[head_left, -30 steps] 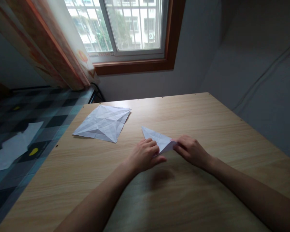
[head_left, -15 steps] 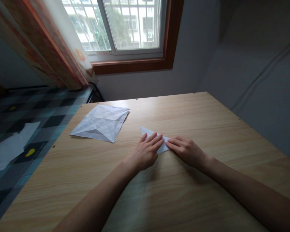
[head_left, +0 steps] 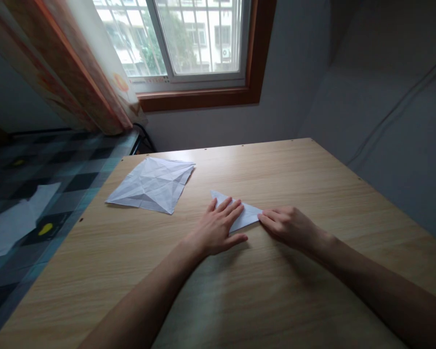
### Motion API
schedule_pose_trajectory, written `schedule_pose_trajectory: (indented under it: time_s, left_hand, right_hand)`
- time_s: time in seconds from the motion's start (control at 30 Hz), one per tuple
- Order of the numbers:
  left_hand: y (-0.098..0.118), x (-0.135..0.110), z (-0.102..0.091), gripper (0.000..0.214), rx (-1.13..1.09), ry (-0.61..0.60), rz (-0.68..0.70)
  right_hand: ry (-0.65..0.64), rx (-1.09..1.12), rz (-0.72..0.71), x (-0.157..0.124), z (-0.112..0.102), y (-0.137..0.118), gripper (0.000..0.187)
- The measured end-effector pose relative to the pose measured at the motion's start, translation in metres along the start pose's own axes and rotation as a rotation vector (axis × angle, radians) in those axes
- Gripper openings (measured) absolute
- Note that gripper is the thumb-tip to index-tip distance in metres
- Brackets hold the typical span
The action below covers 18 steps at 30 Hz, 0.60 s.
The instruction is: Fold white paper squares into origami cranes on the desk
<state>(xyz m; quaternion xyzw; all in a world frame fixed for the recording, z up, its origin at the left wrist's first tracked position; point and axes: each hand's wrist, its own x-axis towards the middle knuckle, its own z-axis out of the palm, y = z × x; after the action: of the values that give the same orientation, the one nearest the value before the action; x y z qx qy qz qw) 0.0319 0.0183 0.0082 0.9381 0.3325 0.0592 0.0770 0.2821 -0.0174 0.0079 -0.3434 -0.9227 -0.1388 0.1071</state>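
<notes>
A small piece of white folded paper [head_left: 247, 215], roughly triangular, lies flat on the wooden table [head_left: 276, 291]. My left hand [head_left: 218, 225] rests flat over its left part, fingers spread and thumb stretched out to the right. At the paper's right tip, the fingertips of my right hand [head_left: 281, 223] are pressed together on it. The left hand hides much of the paper's lower left side.
A creased white paper sheet [head_left: 154, 184] lies at the table's back left. Left of the table, torn white paper [head_left: 16, 220] sits on a checked cloth [head_left: 90, 165]. Beyond are a curtain [head_left: 83, 63], a window [head_left: 199, 39] and walls.
My right hand has slid a little to the right, to the paper's tip. My left thumb has spread out, and more of the folded paper shows between the hands.
</notes>
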Motion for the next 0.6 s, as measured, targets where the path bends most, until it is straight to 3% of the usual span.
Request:
schedule_pose_trajectory:
  time_s: [0.13, 0.23, 0.3, 0.37, 0.43, 0.5, 0.6]
  left_hand:
    - [-0.002, -0.002, 0.001, 0.042, -0.012, 0.220, 0.077]
    - [-0.001, -0.004, -0.001, 0.018, -0.112, 0.501, 0.098]
    - [0.004, -0.003, -0.006, 0.016, -0.267, 0.705, 0.005]
    - [0.013, -0.002, -0.013, 0.017, -0.454, 0.874, -0.182]
    - [0.022, 0.001, -0.020, 0.021, -0.641, 0.968, -0.382]
    - [0.029, 0.004, -0.024, 0.031, -0.818, 0.990, -0.505]
    - [0.036, 0.008, -0.024, 0.038, -1.005, 0.964, -0.582]
  right_hand:
    - [0.277, 0.098, 0.056, -0.001, 0.006, 0.006, 0.016]
    - [0.578, 0.380, 0.324, -0.001, 0.011, 0.007, 0.021]
    - [0.673, 0.698, 0.514, 0.000, 0.017, 0.006, 0.041]
    - [0.631, 1.089, 0.616, 0.003, 0.023, 0.003, 0.069]
    - [0.521, 1.422, 0.644, 0.009, 0.027, -0.004, 0.084]
    - [0.403, 1.651, 0.650, 0.019, 0.025, -0.015, 0.086]
    - [0.306, 1.852, 0.642, 0.042, 0.014, -0.031, 0.060]
